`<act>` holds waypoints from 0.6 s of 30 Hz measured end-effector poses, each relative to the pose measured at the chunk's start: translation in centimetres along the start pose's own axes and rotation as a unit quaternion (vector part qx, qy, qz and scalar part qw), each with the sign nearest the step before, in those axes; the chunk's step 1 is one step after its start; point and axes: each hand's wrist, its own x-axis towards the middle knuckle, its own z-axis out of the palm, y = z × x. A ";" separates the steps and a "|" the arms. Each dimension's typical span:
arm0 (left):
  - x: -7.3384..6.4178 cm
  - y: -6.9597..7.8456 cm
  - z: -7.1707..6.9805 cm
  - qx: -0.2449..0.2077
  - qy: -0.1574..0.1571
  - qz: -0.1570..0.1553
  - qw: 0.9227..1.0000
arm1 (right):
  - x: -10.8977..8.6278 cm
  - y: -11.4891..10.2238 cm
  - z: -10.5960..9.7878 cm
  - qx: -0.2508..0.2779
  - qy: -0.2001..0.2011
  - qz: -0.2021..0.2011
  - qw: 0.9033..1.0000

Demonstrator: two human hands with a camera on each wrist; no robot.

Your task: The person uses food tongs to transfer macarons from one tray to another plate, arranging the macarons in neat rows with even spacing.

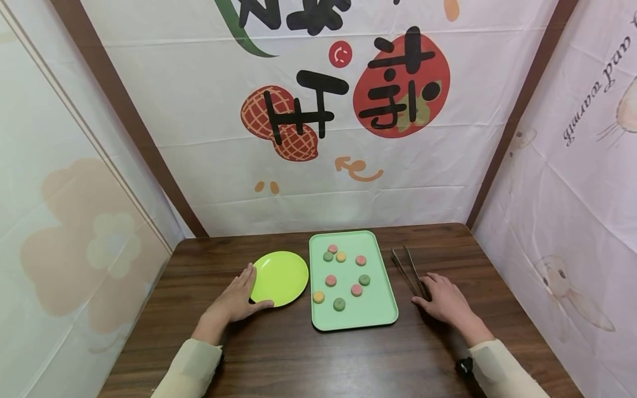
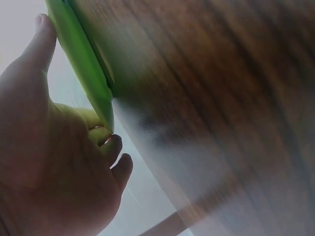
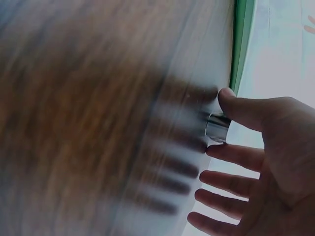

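Head view has both my arms reaching forward and inward over the brown desk (image 1: 264,359), pale sleeves (image 1: 191,365) ending just above the wrists. My left hand (image 1: 238,298) is unclenched and spread along the rim of the yellow-green plate (image 1: 280,279), fingers pointing forward, thumb stretched out to the right, so the plate sits just right of my palm, between thumb and fingers. Left wrist view shows my thumb tip against the rim and fingertips touching it further round. My right hand (image 1: 444,298) is relaxed too, its fingers extended and apart, the thumb turned left. Right wrist view places the end of the metal tongs (image 3: 218,129) in the gap between that thumb and the index finger; I cannot tell whether either touches it. From there the tongs' two arms splay forward, ahead and to the left of my right hand. Between my two hands lies a mint-green tray (image 1: 370,315), just right of the plate and left of the tongs, bearing nine small round pieces (image 1: 356,289): four pink, three green and two yellow. A dark band (image 1: 464,365) shows at my right wrist, behind the hand.
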 end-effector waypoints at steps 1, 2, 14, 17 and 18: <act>0.0 0.0 0.0 0.001 0.000 0.000 1.000 | 0.0 -0.1 0.0 -0.002 0.002 0.001 1.000; 0.0 0.0 0.1 0.002 -0.001 -0.002 1.000 | 0.0 -0.1 -0.1 -0.003 0.005 0.001 1.000; 0.1 -0.1 0.1 0.003 -0.001 -0.004 1.000 | 0.4 -0.4 0.0 0.017 0.050 0.023 0.998; 0.0 0.0 0.0 0.003 -0.005 -0.004 1.000 | 0.4 -0.4 0.0 0.026 0.058 0.027 0.998; 0.0 0.0 0.0 0.004 -0.007 -0.006 1.000 | 0.4 -0.3 0.0 0.031 0.060 0.029 0.997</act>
